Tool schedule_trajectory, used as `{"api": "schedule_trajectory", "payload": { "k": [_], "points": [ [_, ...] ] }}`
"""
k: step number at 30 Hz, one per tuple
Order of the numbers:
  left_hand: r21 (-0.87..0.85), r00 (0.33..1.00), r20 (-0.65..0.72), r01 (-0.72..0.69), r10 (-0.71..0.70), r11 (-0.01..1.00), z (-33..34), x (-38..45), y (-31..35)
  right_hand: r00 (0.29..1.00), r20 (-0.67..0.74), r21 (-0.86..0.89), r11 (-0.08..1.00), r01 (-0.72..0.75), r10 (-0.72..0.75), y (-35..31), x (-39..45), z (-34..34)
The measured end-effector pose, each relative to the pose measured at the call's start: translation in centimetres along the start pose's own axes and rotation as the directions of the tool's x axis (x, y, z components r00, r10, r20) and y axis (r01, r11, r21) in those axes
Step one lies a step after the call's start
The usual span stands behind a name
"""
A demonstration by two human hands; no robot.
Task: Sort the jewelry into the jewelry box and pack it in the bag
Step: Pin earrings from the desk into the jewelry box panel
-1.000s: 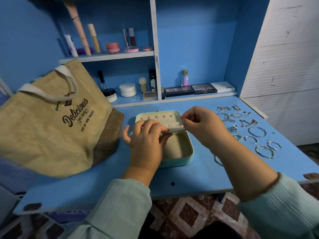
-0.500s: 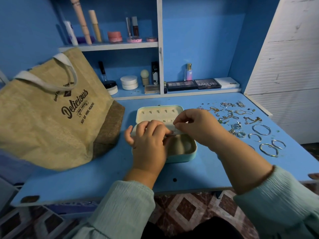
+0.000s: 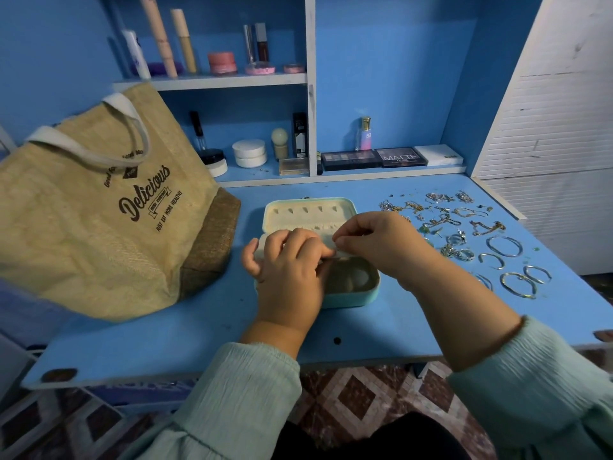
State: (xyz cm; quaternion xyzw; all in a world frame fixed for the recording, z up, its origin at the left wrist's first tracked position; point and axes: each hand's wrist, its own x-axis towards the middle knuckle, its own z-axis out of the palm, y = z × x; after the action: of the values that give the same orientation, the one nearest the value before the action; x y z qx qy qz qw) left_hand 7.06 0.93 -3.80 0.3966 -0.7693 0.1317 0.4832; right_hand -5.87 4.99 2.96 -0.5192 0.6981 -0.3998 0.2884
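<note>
Both hands meet over the middle of the open jewelry box [image 3: 351,295]. From my remote seat I see the left hand [image 3: 292,270] knuckles-up, its fingers curled down over the hinge line where lid and base join, thumb sticking out to the left. The right hand [image 3: 378,242] comes in from the right with the wrist bent, thumb and forefinger pressed together in a pinch at the same spot; whatever they pinch is too small for me to make out. The fingertips of the two hands touch or nearly touch. Both forearms are bare up to pale green crinkled sleeves [image 3: 245,396].

The box is a rounded rectangle, mint green outside and lined with cream fabric; the lid lies flat behind the hands and shows a row of small notches, while the base in front is a plain padded well, partly hidden under the left hand. It sits on a smooth blue table [image 3: 205,327].

To the right of the box, just beyond the right wrist, loose jewelry [image 3: 461,227] is spread on the tabletop: thin metal hoops [image 3: 504,245] nearest the front, tangled chains and small pieces farther back. To the left, well apart from the hands, stands a coarse woven bag [image 3: 99,210] in tan with a darker brown base, white handles and dark printed lettering.
</note>
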Motion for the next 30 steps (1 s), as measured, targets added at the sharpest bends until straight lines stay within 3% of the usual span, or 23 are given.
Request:
{"api": "schedule_trajectory", "payload": {
  "k": [7, 30],
  "points": [
    [-0.013, 1.000, -0.017, -0.011, 0.011, 1.000, -0.02, -0.06, -0.05, 0.999, -0.004, 0.022, 0.999, -0.036, 0.036, 0.03, -0.30, -0.01],
    [0.025, 1.000, 0.001, -0.014, 0.014, 1.000, 0.16, -0.15, -0.13, 0.992, 0.094, -0.194, 0.978, -0.070, 0.090, -0.80, 0.36, -0.71]
  ]
}}
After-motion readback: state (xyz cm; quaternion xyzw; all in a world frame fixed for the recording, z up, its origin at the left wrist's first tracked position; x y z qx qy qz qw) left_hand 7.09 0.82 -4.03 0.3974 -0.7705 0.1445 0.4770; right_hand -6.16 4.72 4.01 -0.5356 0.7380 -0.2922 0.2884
